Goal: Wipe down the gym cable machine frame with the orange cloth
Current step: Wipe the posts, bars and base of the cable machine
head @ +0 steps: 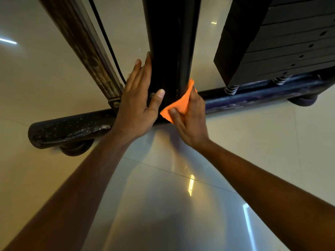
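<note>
Fingers of the right hand [188, 116] are curling round the orange cloth [179, 103], pressing it against the black upright post [170, 42] near its base. Left hand [139, 100] is lying flat and open against the post's other side, holding nothing.

Dim warm light; floor [163, 196] glare; wide-angle distortion

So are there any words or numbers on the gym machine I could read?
None can be read. The black upright post, the weight stack and the base bar show no letters or numbers; the weight plates show only holes. The orange cloth is plain too.
</note>
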